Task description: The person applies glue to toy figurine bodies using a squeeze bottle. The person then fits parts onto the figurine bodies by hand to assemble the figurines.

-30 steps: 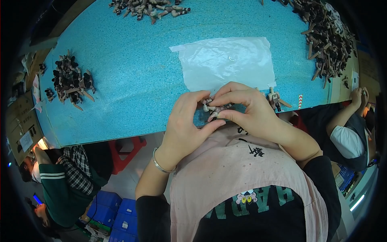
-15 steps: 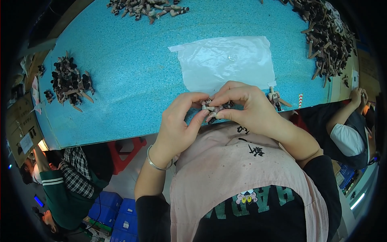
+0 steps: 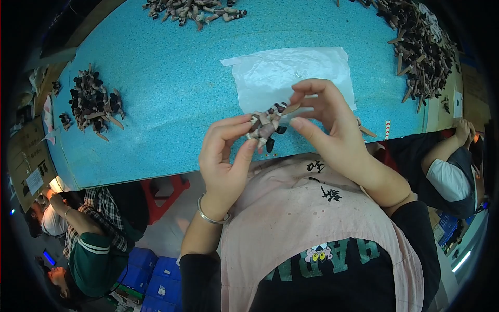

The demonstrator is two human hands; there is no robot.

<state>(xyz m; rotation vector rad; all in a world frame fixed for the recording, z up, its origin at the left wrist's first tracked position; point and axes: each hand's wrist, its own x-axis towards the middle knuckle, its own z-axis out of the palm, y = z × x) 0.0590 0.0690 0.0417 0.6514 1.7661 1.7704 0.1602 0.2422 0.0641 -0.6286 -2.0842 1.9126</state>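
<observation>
Between the fingers and thumb of my left hand (image 3: 223, 148) is a small toy figure (image 3: 266, 126), beige and brown with dark parts. It is held tilted above the near edge of the blue table (image 3: 171, 93). My right hand (image 3: 327, 122) is beside it with fingers and thumb apart, the fingertips close to the figure's upper end. Whether they touch it I cannot tell. A white plastic sheet (image 3: 286, 73) lies flat on the table just beyond both hands. Part of another figure (image 3: 367, 131) shows past my right wrist, mostly hidden by it.
Piles of similar figures lie at the left (image 3: 93, 101), far edge (image 3: 192, 9) and right (image 3: 423, 57). A red-and-white striped strip (image 3: 387, 129) is at the near edge. Co-workers sit left (image 3: 99, 249) and right (image 3: 449, 171). A red stool (image 3: 165, 197) and blue crates (image 3: 156, 278) stand below.
My right hand has come off the figure's body and opened, moving up and right. My left hand keeps the figure, now more upright and in fuller view. The co-worker at left has shifted an arm.
</observation>
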